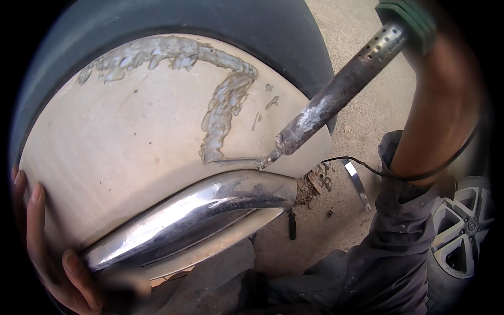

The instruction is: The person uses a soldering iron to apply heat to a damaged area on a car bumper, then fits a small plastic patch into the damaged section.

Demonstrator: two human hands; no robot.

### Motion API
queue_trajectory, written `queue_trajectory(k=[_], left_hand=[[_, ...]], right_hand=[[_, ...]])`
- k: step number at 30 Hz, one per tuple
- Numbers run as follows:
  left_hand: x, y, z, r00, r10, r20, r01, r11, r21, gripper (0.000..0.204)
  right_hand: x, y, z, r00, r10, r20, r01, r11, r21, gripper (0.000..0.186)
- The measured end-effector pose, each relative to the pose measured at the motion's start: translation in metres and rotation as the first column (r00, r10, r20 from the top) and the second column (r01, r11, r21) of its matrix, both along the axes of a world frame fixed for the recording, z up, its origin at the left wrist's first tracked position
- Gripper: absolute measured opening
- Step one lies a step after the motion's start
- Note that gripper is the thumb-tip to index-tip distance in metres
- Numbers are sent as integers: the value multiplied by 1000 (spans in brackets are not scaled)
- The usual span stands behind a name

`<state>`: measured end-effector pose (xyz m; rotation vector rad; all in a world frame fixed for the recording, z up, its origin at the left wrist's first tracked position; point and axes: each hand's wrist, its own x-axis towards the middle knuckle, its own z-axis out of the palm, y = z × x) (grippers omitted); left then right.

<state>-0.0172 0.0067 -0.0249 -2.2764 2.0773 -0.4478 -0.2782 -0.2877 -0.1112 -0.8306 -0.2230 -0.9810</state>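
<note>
A beige curved plastic panel, apparently a car bumper piece (pixel 142 126), lies before me. A ridge of melted grey plastic (pixel 223 113) runs across its upper part and down toward a chrome trim (pixel 236 191). My left hand (pixel 52 262) grips the panel's left end, fingers and thumb spread along its edge. At upper right, my right hand, mostly hidden by the green handle guard, holds a large soldering iron (pixel 325 100) by its handle. The iron's tip touches the panel just above the chrome trim, at the end of a narrow melted groove.
A black cord (pixel 367 168) runs past my right forearm. Below it, a flat metal strip (pixel 358 186), a small dark tool (pixel 292 226) and dirt debris lie on the concrete ground (pixel 362 100). A silver wheel (pixel 464 231) stands at right. Behind the panel is a large dark rounded surface (pixel 252 18).
</note>
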Motion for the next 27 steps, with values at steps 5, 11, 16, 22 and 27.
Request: queue_trajectory(k=[5, 11, 16, 22, 27], left_hand=[[-1, -2, 2, 1000, -9, -9, 9, 1000, 6, 47], [-3, 0, 2, 1000, 23, 7, -23, 1000, 16, 47], [3, -2, 7, 999, -26, 40, 24, 999, 45, 47], [2, 0, 3, 1000, 1, 15, -2, 999, 35, 46], [5, 2, 6, 1000, -8, 30, 6, 998, 66, 47]], right_hand=[[-2, 0, 0, 1000, 2, 8, -2, 1000, 0, 22], [4, 4, -4, 1000, 19, 10, -19, 1000, -1, 22], [-6, 0, 5, 1000, 6, -7, -6, 1000, -14, 22], [1, 3, -2, 1000, 23, 9, -23, 1000, -5, 22], [1, 3, 1, 1000, 19, 9, -19, 1000, -13, 22]])
